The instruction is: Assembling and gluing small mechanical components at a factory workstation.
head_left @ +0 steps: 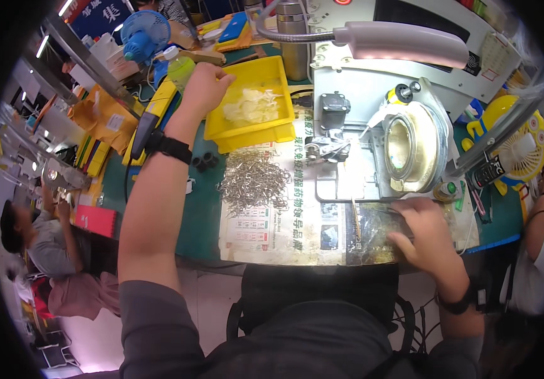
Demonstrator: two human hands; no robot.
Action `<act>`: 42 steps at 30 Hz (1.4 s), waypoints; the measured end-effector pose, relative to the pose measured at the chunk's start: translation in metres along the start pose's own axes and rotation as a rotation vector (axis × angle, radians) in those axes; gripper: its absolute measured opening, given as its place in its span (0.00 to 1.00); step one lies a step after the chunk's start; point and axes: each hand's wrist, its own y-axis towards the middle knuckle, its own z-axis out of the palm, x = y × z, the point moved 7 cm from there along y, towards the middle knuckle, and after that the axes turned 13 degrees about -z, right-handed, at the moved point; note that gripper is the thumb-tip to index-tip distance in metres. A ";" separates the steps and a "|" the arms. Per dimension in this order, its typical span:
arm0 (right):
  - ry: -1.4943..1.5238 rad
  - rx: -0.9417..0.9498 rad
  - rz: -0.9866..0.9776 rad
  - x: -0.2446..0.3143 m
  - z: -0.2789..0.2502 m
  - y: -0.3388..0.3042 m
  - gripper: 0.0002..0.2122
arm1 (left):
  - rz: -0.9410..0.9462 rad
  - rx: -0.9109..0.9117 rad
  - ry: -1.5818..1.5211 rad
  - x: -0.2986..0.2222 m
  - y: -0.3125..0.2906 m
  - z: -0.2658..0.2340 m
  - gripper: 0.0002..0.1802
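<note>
My left hand (209, 90) is at the left rim of a yellow plastic bin (251, 137), beside a bottle of yellow-green liquid (180, 68). Its fingers are curled; what they hold, if anything, is hidden. Pale, flake-like pieces (253, 106) lie in the bin. Below it, a pile of small thin metal pieces (256, 183) is spread on printed paper. Palm down near the table's front edge, my right hand (424, 232) has its thumb apart from its fingers. A thin dark sliver shows by its fingertips, too small to name. Just beyond stands a bench machine with a round metal bowl (400, 146).
A lamp (407, 45) on a bendable neck hangs over the machine. Behind the bin stands a steel flask (292, 38). Small dark cylinders (203, 162) sit left of the pile. At right are a yellow fan (519, 148) and a black can (488, 170). Other people sit on both sides.
</note>
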 end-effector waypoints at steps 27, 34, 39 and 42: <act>1.103 -0.927 0.370 -0.003 0.073 0.098 0.07 | 0.492 0.128 -0.332 -0.091 -0.196 0.008 0.12; 1.526 -0.761 0.427 0.036 0.074 0.030 0.06 | 0.564 0.355 -0.753 -0.147 -0.244 -0.007 0.10; 1.640 -0.852 0.441 0.038 0.067 0.046 0.08 | 0.628 0.202 -0.741 -0.158 -0.246 0.002 0.05; 1.593 -0.635 0.577 0.029 0.060 0.033 0.09 | 0.670 0.071 -0.725 -0.160 -0.252 0.005 0.05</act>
